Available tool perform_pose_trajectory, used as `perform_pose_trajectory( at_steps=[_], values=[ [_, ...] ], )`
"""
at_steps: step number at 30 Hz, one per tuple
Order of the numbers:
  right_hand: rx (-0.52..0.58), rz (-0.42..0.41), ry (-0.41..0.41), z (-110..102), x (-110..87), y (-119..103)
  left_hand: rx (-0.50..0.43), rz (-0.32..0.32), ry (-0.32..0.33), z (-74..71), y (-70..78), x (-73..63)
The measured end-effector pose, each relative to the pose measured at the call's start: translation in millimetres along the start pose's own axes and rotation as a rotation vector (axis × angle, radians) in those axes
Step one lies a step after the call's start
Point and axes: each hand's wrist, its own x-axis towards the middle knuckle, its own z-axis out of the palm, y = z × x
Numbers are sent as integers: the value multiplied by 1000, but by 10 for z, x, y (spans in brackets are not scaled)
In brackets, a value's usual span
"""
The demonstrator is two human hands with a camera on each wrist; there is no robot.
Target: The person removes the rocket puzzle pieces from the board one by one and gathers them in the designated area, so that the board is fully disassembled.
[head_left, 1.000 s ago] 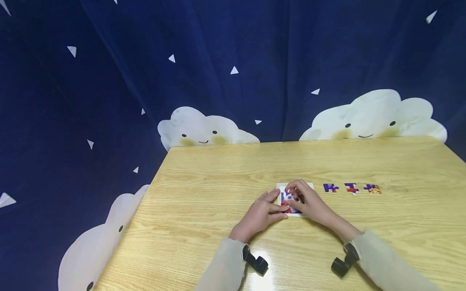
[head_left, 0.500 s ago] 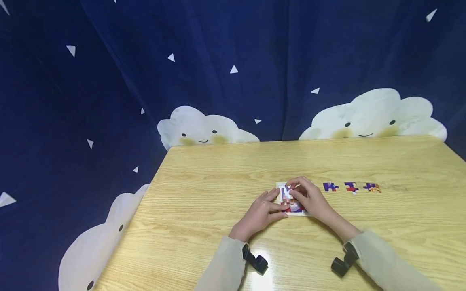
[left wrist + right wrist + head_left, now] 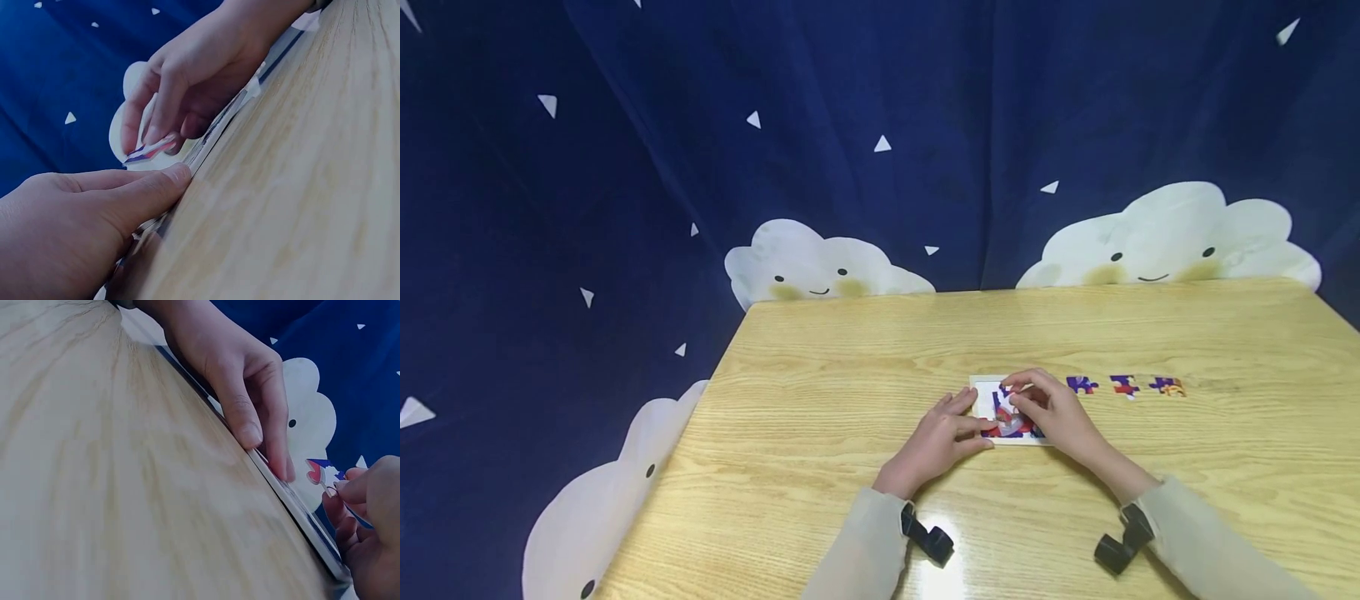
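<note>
My right hand (image 3: 1063, 421) pinches a jigsaw puzzle piece (image 3: 320, 472) between thumb and fingertips. The piece is red, white and purple, and it is tilted up over the puzzle tray (image 3: 1011, 442). My left hand (image 3: 936, 442) rests on the tray's left side with its fingers extended; in the left wrist view its thumb (image 3: 178, 174) lies along the tray's edge. Inside the white-rimmed tray, colourful pieces show along the bottom, and a bare white patch shows at the upper left. My right hand hides the tray's right part.
Three loose puzzle pieces lie in a row right of the tray: a purple one (image 3: 1081, 384), a red and purple one (image 3: 1124, 385), and an orange and purple one (image 3: 1168, 387). A dark blue curtain (image 3: 880, 75) with white clouds hangs behind the wooden table (image 3: 820, 375).
My right hand has shifted to the right over the tray with the pinched piece, and more bare white shows at the tray's upper left. My left hand stays in place.
</note>
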Motion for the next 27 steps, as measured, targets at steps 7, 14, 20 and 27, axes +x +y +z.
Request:
perform_pose_trajectory(
  at_steps=[7,14,20,27],
  values=[
    [-47,-37,66,-156,-140,90,0,-21,-15,6,21,-20],
    [-59,-45,114,-328,-247,160,-7,-23,0,24,9,-20],
    [-115,-31,131,-456,-314,220,-7,-22,-13,-4,27,-24],
    [-206,-3,155,-606,-394,269,5,-6,-23,0,31,-23]
  ],
)
